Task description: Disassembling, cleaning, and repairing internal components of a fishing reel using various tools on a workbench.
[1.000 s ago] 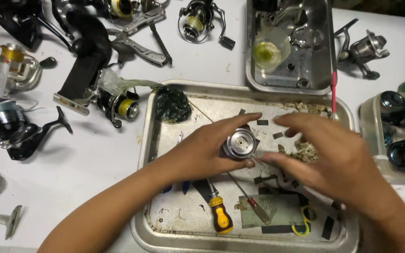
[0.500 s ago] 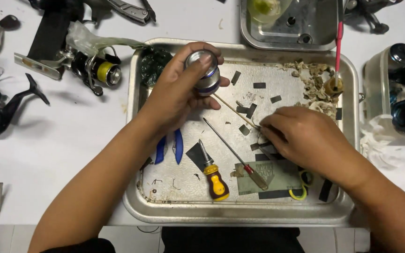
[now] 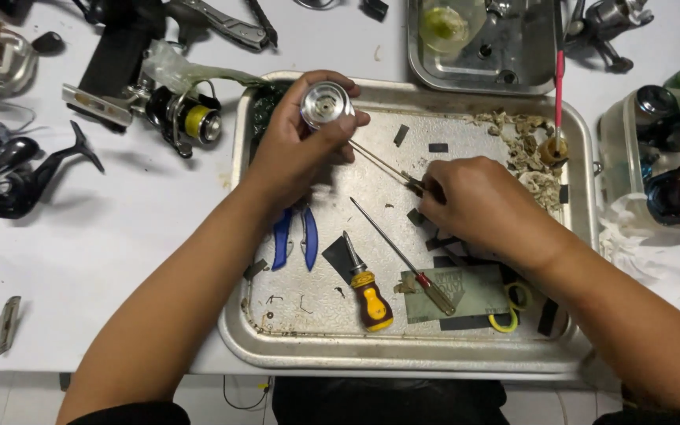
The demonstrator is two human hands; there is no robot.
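Gripping a silver spool [image 3: 327, 105] in your left hand [image 3: 297, 153], you hold it over the metal tray's [image 3: 293, 346] far-left corner. Your right hand [image 3: 478, 201] pinches thin tweezers [image 3: 379, 163] mid-tray, near two screwdrivers [image 3: 371, 291] and blue-handled pliers [image 3: 295, 236].

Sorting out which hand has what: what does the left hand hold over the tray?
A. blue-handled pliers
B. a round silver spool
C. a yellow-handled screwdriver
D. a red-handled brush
B: the left hand grips the round silver spool; the screwdriver and pliers lie in the tray.
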